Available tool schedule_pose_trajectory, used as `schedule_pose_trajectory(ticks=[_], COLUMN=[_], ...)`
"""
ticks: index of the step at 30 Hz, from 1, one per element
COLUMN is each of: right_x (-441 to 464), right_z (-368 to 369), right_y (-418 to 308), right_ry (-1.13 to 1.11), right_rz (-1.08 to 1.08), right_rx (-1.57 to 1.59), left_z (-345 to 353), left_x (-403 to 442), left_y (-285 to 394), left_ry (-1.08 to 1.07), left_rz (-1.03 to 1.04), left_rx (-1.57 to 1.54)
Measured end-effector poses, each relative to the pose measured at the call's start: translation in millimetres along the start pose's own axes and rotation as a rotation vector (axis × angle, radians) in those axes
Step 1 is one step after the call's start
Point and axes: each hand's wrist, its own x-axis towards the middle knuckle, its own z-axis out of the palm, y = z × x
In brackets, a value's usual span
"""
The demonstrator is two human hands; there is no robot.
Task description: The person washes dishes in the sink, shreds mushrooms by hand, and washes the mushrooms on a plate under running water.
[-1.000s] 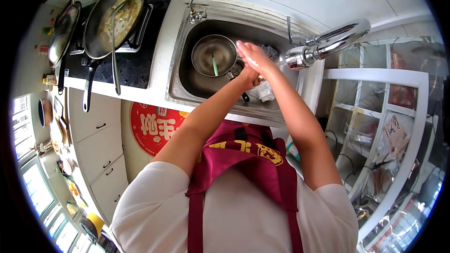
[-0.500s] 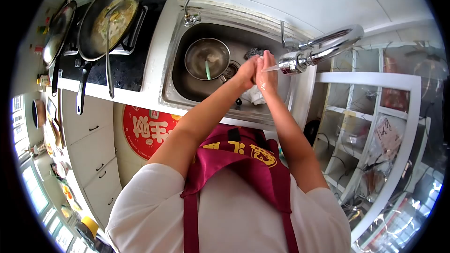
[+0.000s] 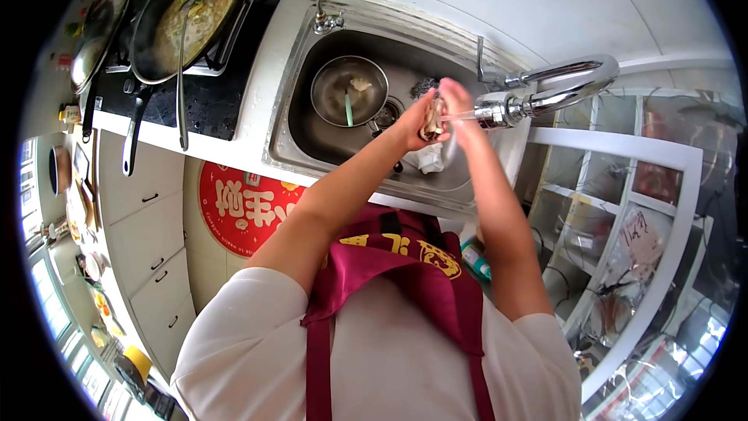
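Observation:
My left hand [image 3: 417, 125] is wrapped round a pale and brown piece of food [image 3: 432, 120] over the sink [image 3: 299, 140]. Water runs from the chrome tap [image 3: 499, 110] onto it. Beside it, touching or nearly so, my right hand [image 3: 460, 109] is smeared by motion, and whether it grips anything is not clear. To the left in the basin stands a metal pan [image 3: 327, 97] of water, with a pale piece and a green-handled tool [image 3: 348, 109] in it. A white cloth or bag [image 3: 430, 159] and a dark scrubber [image 3: 425, 87] lie near my hands.
On the black stove [image 3: 210, 113] at the left, a frying pan [image 3: 144, 51] holds food in liquid and a long metal spatula [image 3: 181, 86]. A lidded pan [image 3: 97, 39] stands farther left. A thin curved faucet [image 3: 327, 22] rises behind the sink. A white-framed rack [image 3: 678, 157] is at the right.
My hands have moved apart slightly, and the piece in my left hand now shows. My right hand has blurred. The view has shifted a little.

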Motion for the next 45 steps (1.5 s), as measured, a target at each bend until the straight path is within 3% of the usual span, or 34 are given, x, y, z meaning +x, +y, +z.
schedule_pose_trajectory(ticks=[3, 5, 6, 8, 9, 12, 14, 15, 17, 18, 19, 21, 23, 25, 26, 28, 29, 32, 37, 39, 43, 45], right_x=[43, 61, 79, 113, 116, 136, 118, 111, 88, 56, 52, 11, -35, -40, -45, -29, -28, -30, -44, -47, -21, -28], right_z=[-27, -39, -44, -47, -44, -54, -58, -64, -75, -58, -66, -39, 5, 21, 33, 26, 24, 24, 35, 40, 21, 18], right_y=[-46, -75, -79, -69, -75, -67, -71, -70, -71, -72, -50, -13, -5, -1, -7, 17, 20, 22, 23, 14, 48, 39], right_ry=[0.283, 0.388, 0.32, 0.225, 0.188, 0.11, 0.19, 0.201, 0.27, 0.385, 0.534, 0.246, 0.053, 0.032, 0.058, 0.024, 0.044, 0.109, 0.251, 0.236, -0.038, -0.019], right_rz=[-0.505, -0.626, -0.536, -0.512, -0.469, -0.295, -0.442, -0.437, -0.444, -0.506, -0.747, -0.67, -0.268, -0.005, 0.027, 0.011, 0.016, 0.016, -0.042, -0.063, 0.011, -0.049], right_rx=[-0.421, -0.812, -0.861, -0.922, -0.91, -0.395, -0.39, -0.204, -0.362, -0.288, -0.686, -0.531, -0.225, 0.161, 0.333, 0.387, 0.364, 0.314, 0.288, 0.299, 0.062, -0.109], left_z=[-1, 13, 16, 4, 8, 25, 33, 30, 23, 22, 23, 20, 24, 27, 36, 34, 55, 48, 32, 19, 20, -11], left_x=[-3, -5, -4, 2, 1, -22, -33, -34, -32, -32, -33, -25, -25, -16, -16, -10, -38, -34, -24, -11, -43, -36], left_y=[0, -2, -1, -1, -4, -3, -4, -2, -1, -1, 1, 3, 3, 0, -8, -13, -12, -18, -23, -26, -17, -12], left_ry=[-0.08, -0.063, -0.068, -0.184, -0.091, -0.007, 0.04, 0.06, 0.11, 0.167, 0.223, 0.302, 0.315, 0.362, 0.414, 0.421, 0.464, 0.504, 0.401, 0.404, 0.414, 0.341], left_rz=[-0.066, -0.08, -0.071, -0.065, -0.032, -0.043, 0.016, 0.017, 0.077, 0.112, 0.147, 0.247, 0.241, 0.208, 0.324, 0.327, 0.31, 0.354, 0.398, 0.42, 0.304, 0.204], left_rx=[0.069, 0.108, 0.13, 0.159, 0.242, 0.308, 0.314, 0.327, 0.322, 0.321, 0.322, 0.328, 0.453, 0.597, 0.562, 0.466, 0.371, 0.493, 0.638, 0.781, 0.557, 0.561])
